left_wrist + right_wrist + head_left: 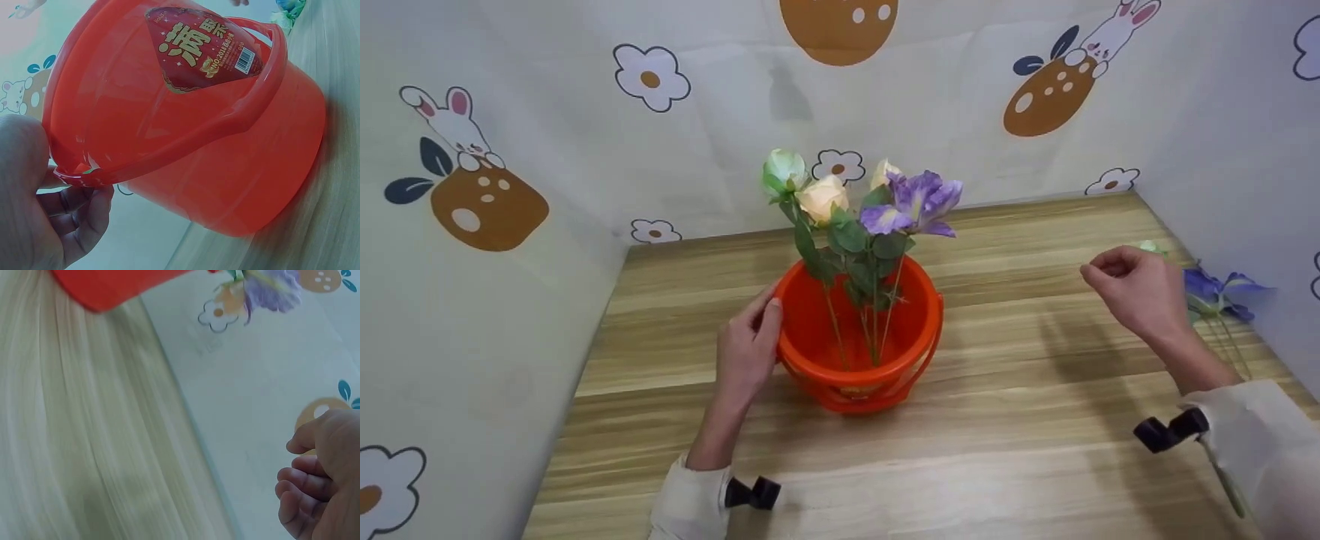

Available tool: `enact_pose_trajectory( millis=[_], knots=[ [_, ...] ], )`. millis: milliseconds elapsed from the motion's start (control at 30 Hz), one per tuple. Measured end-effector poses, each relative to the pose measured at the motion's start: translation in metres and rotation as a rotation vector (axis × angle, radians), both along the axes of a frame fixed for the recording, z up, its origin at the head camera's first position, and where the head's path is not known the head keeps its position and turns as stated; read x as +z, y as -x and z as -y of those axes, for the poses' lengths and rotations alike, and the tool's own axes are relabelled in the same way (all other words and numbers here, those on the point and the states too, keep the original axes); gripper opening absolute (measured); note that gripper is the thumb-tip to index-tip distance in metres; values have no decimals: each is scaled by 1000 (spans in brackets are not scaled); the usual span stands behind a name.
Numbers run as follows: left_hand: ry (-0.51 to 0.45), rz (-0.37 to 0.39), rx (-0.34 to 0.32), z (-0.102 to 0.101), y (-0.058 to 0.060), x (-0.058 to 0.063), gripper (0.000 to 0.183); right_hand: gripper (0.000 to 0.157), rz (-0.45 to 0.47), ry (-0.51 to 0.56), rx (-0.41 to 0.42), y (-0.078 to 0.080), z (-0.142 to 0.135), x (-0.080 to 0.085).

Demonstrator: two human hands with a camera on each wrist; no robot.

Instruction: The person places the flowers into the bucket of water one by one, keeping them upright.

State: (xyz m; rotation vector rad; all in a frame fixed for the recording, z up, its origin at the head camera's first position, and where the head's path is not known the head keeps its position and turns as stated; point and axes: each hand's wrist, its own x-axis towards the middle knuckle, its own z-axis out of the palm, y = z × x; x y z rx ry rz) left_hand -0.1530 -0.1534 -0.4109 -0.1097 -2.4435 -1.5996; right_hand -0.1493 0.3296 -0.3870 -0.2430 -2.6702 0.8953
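Observation:
A red plastic bucket (859, 386) stands upright on the wooden table. In it lean artificial flowers: a pale green rose (784, 172), two cream roses (823, 198) and a purple iris (915, 202), with green leaves on thin stems. My left hand (746, 349) grips the bucket's left rim, thumb at the edge; the left wrist view shows its fingers (84, 216) curled by the handle joint. To the right of the bucket my right hand (1144, 292) hovers with loosely curled fingers and nothing in them, close to a blue-purple iris (1222, 292) on the table.
A pale green bloom (1150, 246) shows partly behind my right hand. Below the right sleeve a green stem (1222, 480) sticks out. Patterned cloth walls (720, 150) enclose the table (682, 300) at back, left and right. The bucket's handle (930, 352) hangs down at the front.

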Motion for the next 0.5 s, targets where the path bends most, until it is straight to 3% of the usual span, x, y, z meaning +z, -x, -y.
enact_pose_trajectory(
  millis=[333, 500],
  knots=[
    [-7, 0, -1, 0, 0, -1, 39, 32, 107, -165, 13, -14, -54, -18],
    [-8, 6, 0, 0, 1, -1, 39, 30, 223, -240, 33, -20, -75, -25]
  ],
)
